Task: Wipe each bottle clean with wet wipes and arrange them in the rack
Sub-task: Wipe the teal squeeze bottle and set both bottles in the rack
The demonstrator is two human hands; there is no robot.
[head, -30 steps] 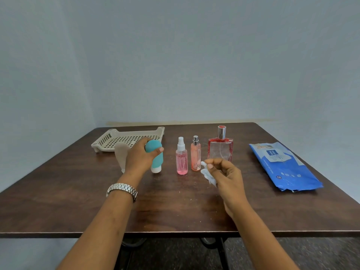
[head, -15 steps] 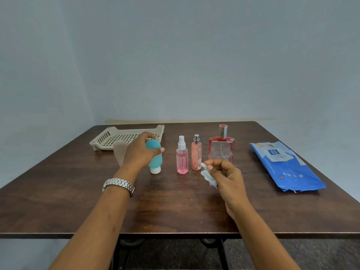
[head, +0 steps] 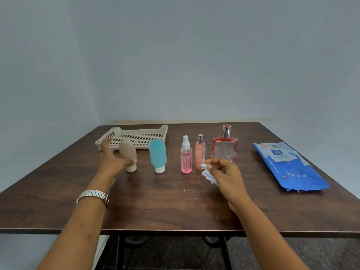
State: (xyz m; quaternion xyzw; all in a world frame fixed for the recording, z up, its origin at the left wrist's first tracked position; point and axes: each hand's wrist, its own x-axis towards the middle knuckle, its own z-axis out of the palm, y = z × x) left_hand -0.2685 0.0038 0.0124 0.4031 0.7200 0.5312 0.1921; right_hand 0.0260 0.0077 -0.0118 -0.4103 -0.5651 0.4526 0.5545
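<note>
Head view: the left hand (head: pixel 112 160) curls loosely around the beige bottle (head: pixel 128 153), which stands cap-down on the desk (head: pixel 155 201) before the rack (head: pixel 136 137). The right hand (head: pixel 224 175) pinches a wet wipe (head: pixel 209 176).

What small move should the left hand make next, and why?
Probably close the left hand around the beige bottle and lift it toward the right hand, which holds a wet wipe. The fingers are open beside that bottle, and the rack holds no bottle.
</note>
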